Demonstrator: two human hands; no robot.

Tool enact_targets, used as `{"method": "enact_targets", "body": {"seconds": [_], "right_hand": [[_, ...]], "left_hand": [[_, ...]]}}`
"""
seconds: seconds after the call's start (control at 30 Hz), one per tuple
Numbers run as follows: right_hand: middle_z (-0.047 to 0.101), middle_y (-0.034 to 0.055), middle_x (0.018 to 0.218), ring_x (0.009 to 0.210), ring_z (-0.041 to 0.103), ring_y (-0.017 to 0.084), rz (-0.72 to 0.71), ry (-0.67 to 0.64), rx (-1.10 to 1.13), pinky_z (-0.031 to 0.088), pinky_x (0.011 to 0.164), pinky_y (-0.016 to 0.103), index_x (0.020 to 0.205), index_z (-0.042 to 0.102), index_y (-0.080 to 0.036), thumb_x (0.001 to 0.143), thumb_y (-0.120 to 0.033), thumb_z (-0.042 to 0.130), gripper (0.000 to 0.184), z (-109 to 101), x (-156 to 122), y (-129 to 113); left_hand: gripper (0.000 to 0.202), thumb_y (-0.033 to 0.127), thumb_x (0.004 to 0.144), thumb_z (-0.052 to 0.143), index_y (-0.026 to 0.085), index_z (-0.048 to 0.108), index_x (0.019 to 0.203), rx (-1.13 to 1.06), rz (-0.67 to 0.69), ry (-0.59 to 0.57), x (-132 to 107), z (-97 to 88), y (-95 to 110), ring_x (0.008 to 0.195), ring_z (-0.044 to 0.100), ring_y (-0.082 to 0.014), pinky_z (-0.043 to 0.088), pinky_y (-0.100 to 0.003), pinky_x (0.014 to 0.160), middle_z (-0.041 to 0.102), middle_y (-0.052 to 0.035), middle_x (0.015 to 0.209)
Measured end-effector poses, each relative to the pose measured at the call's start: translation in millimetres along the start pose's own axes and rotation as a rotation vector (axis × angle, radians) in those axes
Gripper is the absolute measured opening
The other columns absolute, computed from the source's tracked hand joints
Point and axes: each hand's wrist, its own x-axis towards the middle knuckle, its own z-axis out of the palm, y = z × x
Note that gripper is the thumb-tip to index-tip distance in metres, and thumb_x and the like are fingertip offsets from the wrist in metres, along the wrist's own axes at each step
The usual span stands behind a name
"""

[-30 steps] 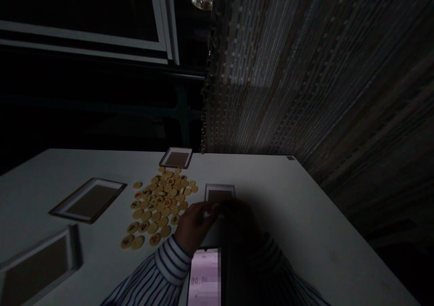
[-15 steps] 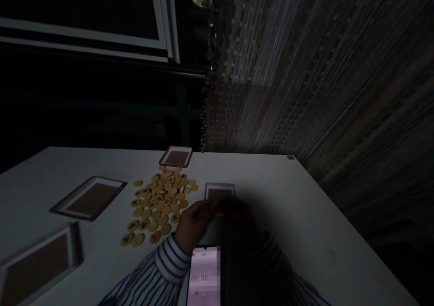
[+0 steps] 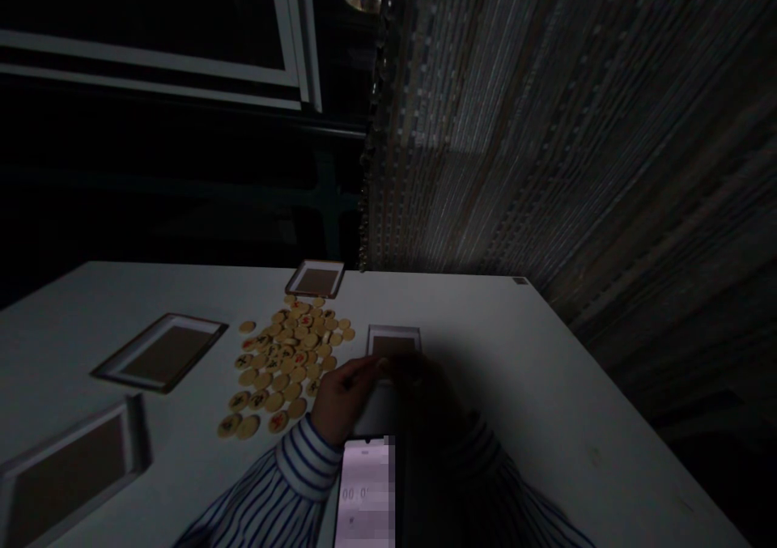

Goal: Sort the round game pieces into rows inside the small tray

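Holds both forearms (image 3: 261,491) forward and angled inward — curls the left hand (image 3: 340,396) toward the right hand (image 3: 430,394), with fingertips (image 3: 366,366) nearly or fully meeting — shows the latter too dark to read.

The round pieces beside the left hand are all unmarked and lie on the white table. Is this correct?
No: the head view shows red or dark marks on several round pieces beside the left hand; they do lie on the white table.

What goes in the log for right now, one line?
left hand: by right hand, grip unclear; right hand: shadowed, grip unclear; tray: beyond hands; discs: on table; phone: lit
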Motion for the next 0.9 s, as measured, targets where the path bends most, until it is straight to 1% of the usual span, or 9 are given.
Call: {"method": "enact_targets", "body": {"seconds": [0.07,0.2,0.3,0.4,0.47,0.53,0.63,0.77,0.9], "right_hand": [[0.067,0.0037,0.087,0.079,0.061,0.015,-0.011,0.008,-0.048,0.049,0.069,0.029,0.092,0.063,-0.020,0.080,-0.028,0.052,0.018,1,0,0],[0.067,0.0030,0.082,0.072,0.060,0.013,-0.055,0.030,-0.107,0.050,0.062,0.025,0.092,0.062,-0.020,0.080,-0.029,0.052,0.018,4,0,5],[0.066,0.0039,0.084,0.073,0.060,0.013,-0.134,0.051,-0.146,0.050,0.064,0.025,0.092,0.062,-0.020,0.080,-0.028,0.052,0.018,5,1,9],[0.066,0.0054,0.085,0.074,0.061,0.013,-0.199,0.040,-0.194,0.051,0.065,0.026,0.091,0.063,-0.020,0.080,-0.026,0.052,0.016,4,1,8],[0.065,0.0057,0.083,0.073,0.061,0.014,-0.225,0.033,-0.227,0.051,0.065,0.026,0.089,0.063,-0.019,0.079,-0.025,0.052,0.016,2,2,6],[0.065,0.0052,0.081,0.072,0.060,0.013,-0.255,0.038,-0.262,0.051,0.064,0.026,0.088,0.063,-0.019,0.080,-0.025,0.052,0.015,2,2,4],[0.065,0.0049,0.082,0.072,0.059,0.012,-0.308,0.054,-0.313,0.050,0.064,0.025,0.090,0.063,-0.020,0.081,-0.024,0.052,0.015,2,2,6],[0.065,0.0054,0.084,0.075,0.059,0.013,-0.388,0.057,-0.396,0.049,0.067,0.026,0.089,0.062,-0.019,0.080,-0.024,0.053,0.014,0,1,12],[0.066,0.0052,0.085,0.079,0.059,0.014,-0.446,0.032,-0.479,0.047,0.071,0.027,0.088,0.062,-0.019,0.080,-0.024,0.053,0.013,-2,1,13]], "left_hand": [[0.027,0.038,0.072,0.058,0.019,0.068,0.088,0.019,0.017,0.002,1,-0.2,-1,0.086,0.064,-0.0190,0.050,-0.031,0.081,0.070,-0.0040,0.090],[0.029,0.038,0.073,0.056,0.019,0.068,0.091,0.021,0.022,-0.029,1,-0.1,-1,0.090,0.062,-0.0187,0.048,-0.031,0.084,0.069,-0.0049,0.095],[0.031,0.038,0.072,0.057,0.017,0.067,0.091,0.006,-0.011,-0.004,1,0.9,2,0.088,0.063,-0.0191,0.049,-0.031,0.082,0.069,-0.0059,0.093],[0.033,0.040,0.069,0.058,0.014,0.067,0.088,-0.012,-0.043,0.057,1,2.0,3,0.081,0.064,-0.0195,0.051,-0.031,0.075,0.070,-0.0069,0.085],[0.033,0.041,0.068,0.058,0.014,0.067,0.085,-0.013,-0.046,0.072,1,2.3,0,0.077,0.064,-0.0190,0.052,-0.030,0.072,0.071,-0.0067,0.082],[0.030,0.040,0.069,0.058,0.015,0.067,0.084,-0.001,-0.041,0.067,1,1.9,-4,0.078,0.064,-0.0187,0.051,-0.030,0.072,0.070,-0.0061,0.082],[0.028,0.038,0.071,0.057,0.016,0.067,0.085,0.009,-0.033,0.045,1,0.6,-8,0.081,0.064,-0.0186,0.050,-0.030,0.076,0.070,-0.0054,0.084],[0.028,0.038,0.072,0.056,0.016,0.068,0.086,0.028,-0.033,0.016,0,-0.4,-5,0.082,0.064,-0.0187,0.050,-0.030,0.078,0.070,-0.0048,0.085],[0.028,0.037,0.072,0.055,0.016,0.067,0.086,0.053,-0.041,0.017,-1,0.3,-1,0.080,0.064,-0.0186,0.051,-0.030,0.076,0.071,-0.0051,0.084]]}}
